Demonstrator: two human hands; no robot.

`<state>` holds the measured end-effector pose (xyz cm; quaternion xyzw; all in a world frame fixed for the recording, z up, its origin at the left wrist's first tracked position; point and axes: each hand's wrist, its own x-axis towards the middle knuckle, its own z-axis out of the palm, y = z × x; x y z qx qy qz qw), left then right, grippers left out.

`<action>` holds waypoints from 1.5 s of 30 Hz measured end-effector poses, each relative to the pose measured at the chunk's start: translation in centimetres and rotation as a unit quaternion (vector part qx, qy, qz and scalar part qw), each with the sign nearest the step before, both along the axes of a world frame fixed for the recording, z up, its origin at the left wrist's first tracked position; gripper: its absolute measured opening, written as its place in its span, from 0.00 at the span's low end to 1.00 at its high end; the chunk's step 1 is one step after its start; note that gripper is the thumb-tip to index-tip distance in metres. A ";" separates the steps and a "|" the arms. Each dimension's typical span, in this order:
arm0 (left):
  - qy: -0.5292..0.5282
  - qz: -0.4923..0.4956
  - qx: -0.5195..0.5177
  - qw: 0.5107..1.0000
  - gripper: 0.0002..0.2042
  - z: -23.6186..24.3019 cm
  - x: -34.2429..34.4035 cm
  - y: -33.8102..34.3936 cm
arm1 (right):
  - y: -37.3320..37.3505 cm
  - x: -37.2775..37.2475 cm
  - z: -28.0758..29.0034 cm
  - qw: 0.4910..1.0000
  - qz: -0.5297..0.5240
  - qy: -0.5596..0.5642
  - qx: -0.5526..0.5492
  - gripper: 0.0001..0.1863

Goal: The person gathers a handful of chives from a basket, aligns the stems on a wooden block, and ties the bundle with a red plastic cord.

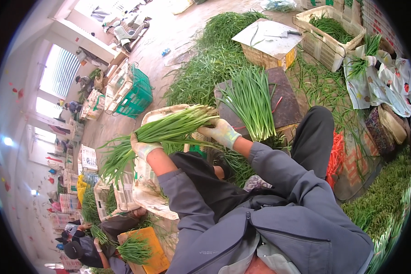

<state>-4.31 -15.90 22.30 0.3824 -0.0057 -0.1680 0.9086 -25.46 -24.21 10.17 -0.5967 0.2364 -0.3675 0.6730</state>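
One long, leafy bunch [171, 127] spans my feed, the gloved left fingers [134, 140] clamped around it; the gloved right fingers [207, 131] touch its brownish stem ends, their grip unclear to me. Just beyond the right fingers, slender, straight greens [252, 102] lie on a flat dark board [288, 97].

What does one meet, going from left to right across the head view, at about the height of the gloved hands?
Left gloved hand, right gloved hand, green bunch lying on the dark board, bent knee, red strips, patterned bag.
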 end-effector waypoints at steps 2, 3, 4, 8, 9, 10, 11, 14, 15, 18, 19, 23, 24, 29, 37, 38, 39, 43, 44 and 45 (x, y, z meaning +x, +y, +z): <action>0.011 -0.016 -0.005 1.000 0.18 0.1 0.1 0.0 | -0.3 0.7 -0.4 1.000 -0.001 -0.010 0.024 0.21; 0.011 -0.017 -0.002 1.000 0.19 0.0 0.3 -0.1 | -0.5 1.0 -0.5 0.994 0.017 -0.063 0.090 0.20; 0.011 -0.012 0.002 1.000 0.19 -0.1 0.7 0.4 | -0.1 1.3 -0.2 0.980 0.040 -0.114 0.157 0.19; 0.017 -0.029 -0.010 0.999 0.20 -0.7 1.9 1.0 | 0.7 0.8 -0.1 0.972 0.047 -0.157 0.168 0.18; 0.014 -0.032 -0.012 0.999 0.20 -1.0 2.1 0.8 | 0.9 0.7 -0.1 0.977 0.006 -0.168 0.133 0.17; 0.010 -0.038 -0.014 0.999 0.20 -1.4 2.4 0.6 | 0.3 0.2 -0.4 0.977 0.004 -0.167 0.132 0.17; 0.010 -0.037 -0.015 0.999 0.20 -1.7 3.0 0.7 | -0.6 -0.5 -0.8 0.976 -0.031 -0.157 0.151 0.14; 0.010 -0.010 0.000 1.000 0.20 -2.4 5.7 2.4 | -2.7 -3.0 -1.2 0.922 -0.119 -0.232 0.286 0.10; 0.016 0.004 -0.010 1.000 0.20 -2.4 6.9 3.4 | -3.2 -4.2 -1.2 0.923 -0.146 -0.224 0.277 0.10; 0.027 0.005 -0.030 0.999 0.19 -3.1 8.0 3.0 | -4.9 -9.1 -3.5 0.969 -0.141 -0.115 0.165 0.11; 0.018 -0.003 -0.036 0.999 0.19 -3.4 8.7 3.4 | -4.8 -9.7 -3.7 0.996 -0.024 0.079 -0.030 0.12; 0.018 0.008 -0.012 1.000 0.22 -3.9 8.9 3.4 | -0.2 -7.2 1.7 0.844 0.078 0.376 -0.374 0.14; 0.034 -0.002 0.003 0.999 0.23 -3.9 7.8 2.2 | 0.2 -5.8 1.2 0.902 -0.052 0.181 -0.388 0.12; 0.080 -0.066 0.012 0.995 0.22 -3.7 3.5 -0.1 | 2.6 0.4 5.9 0.835 -0.169 0.097 -0.514 0.06; 0.103 -0.073 0.003 0.992 0.21 -4.0 2.6 0.3 | 0.7 0.0 5.2 0.833 -0.157 0.064 -0.526 0.05; 0.097 -0.075 0.003 0.992 0.21 -3.9 2.7 0.3 | 0.9 0.0 5.2 0.833 -0.157 0.064 -0.526 0.05; 0.103 -0.066 0.010 0.992 0.21 -4.0 2.5 0.3 | 1.2 0.0 5.1 0.824 -0.165 0.074 -0.537 0.05; 0.126 -0.098 0.025 0.987 0.18 -3.4 0.6 -0.9 | 0.1 -0.1 5.2 0.796 -0.179 0.119 -0.566 0.05; 0.124 -0.097 0.025 0.987 0.18 -3.4 0.8 -1.0 | -0.1 0.0 5.2 0.784 -0.173 0.134 -0.581 0.04; 0.124 -0.093 0.030 0.987 0.17 -3.5 0.9 -1.1 | -0.3 -0.2 5.1 0.789 -0.173 0.129 -0.575 0.03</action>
